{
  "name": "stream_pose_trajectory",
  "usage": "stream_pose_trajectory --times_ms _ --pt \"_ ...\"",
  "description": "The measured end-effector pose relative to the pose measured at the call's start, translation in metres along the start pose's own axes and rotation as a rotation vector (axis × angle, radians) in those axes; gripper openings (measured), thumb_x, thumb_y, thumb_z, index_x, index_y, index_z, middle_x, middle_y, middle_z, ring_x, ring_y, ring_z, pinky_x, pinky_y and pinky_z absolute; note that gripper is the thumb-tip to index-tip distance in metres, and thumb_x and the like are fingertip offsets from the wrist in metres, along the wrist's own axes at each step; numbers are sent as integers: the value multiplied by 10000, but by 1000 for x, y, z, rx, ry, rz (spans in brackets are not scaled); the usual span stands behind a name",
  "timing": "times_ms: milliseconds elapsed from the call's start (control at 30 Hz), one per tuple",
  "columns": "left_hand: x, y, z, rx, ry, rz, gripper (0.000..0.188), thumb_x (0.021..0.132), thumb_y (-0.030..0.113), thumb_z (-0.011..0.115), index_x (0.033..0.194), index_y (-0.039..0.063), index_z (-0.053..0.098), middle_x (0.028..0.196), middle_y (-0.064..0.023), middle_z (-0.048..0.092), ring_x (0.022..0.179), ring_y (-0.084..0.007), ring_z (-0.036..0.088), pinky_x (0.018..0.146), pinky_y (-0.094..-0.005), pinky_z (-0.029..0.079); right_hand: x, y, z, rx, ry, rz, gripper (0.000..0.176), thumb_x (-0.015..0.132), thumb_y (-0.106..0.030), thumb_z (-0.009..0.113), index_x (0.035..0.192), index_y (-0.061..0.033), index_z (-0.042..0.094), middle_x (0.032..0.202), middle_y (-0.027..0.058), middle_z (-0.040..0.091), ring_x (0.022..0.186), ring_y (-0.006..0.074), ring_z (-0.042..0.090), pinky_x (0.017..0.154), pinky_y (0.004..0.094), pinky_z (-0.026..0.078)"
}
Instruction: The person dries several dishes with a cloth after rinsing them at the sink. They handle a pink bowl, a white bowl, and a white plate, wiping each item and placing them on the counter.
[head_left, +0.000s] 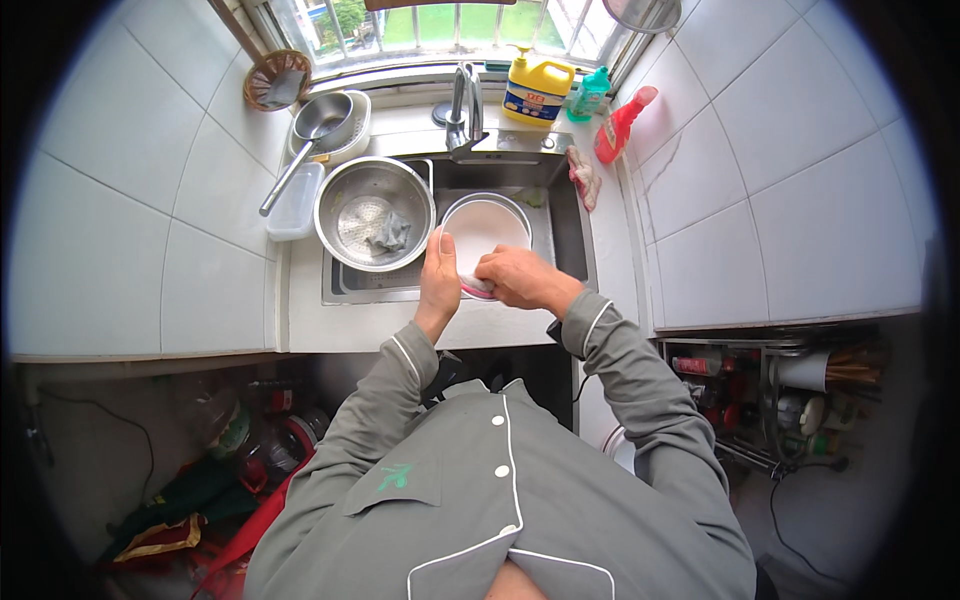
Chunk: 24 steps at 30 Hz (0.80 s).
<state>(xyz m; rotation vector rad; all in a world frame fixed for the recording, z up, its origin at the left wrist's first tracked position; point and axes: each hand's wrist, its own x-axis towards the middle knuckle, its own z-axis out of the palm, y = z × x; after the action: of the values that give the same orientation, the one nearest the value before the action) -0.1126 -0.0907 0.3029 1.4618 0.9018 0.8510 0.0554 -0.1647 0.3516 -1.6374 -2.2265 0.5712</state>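
My left hand (440, 279) grips the left rim of a white bowl (484, 232), thumb on the near side. The bowl is tilted over the right basin of a steel sink (566, 247). With my right hand (521, 276) I hold a pale cloth with a pink edge (478, 286) against the bowl's near rim; my fingers hide part of the cloth. Behind and below the bowl, the rim of a metal basin (523, 204) shows. To the left, a stainless steel colander (341, 244) rests over the left sink basin, with a crumpled grey cloth (390, 232) inside.
A faucet (466, 112) rises behind the sink. A yellow pump jug (536, 94), a green bottle (589, 94), a red spray bottle (624, 126) and a rag (583, 178) stand or lie at right. Left are a saucepan (324, 116) and a plastic container (294, 206). Tiled walls flank both sides.
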Motion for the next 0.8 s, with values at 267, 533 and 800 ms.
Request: stream_pose_trajectory --times_ms 267,533,800 --pt "10 12 -3 -74 29 -22 623 1104 470 344 1478 -22 415 1421 -222 537 1339 -316 499 1118 -376 372 -11 10 -36 305 980 540 255 834 -110 660 1074 -24 650 1011 153 601 920 324 607 817 401 501" --pt "19 26 -1 59 -68 -15 645 1069 467 460 1460 -45 426 1398 -258 558 1320 -336 529 1096 -381 401 -14 20 54 651 897 644 437 893 -181 699 1235 48 553 1070 177 675 936 272 671 818 373 528" --pt "-4 39 33 362 96 164 695 873 68 643 1487 -31 334 1408 -293 488 1289 -435 513 1061 -454 433 0 -2 101 1618 894 932 295 859 -97 703 1106 58 658 996 88 706 831 183 678 715 327 537"
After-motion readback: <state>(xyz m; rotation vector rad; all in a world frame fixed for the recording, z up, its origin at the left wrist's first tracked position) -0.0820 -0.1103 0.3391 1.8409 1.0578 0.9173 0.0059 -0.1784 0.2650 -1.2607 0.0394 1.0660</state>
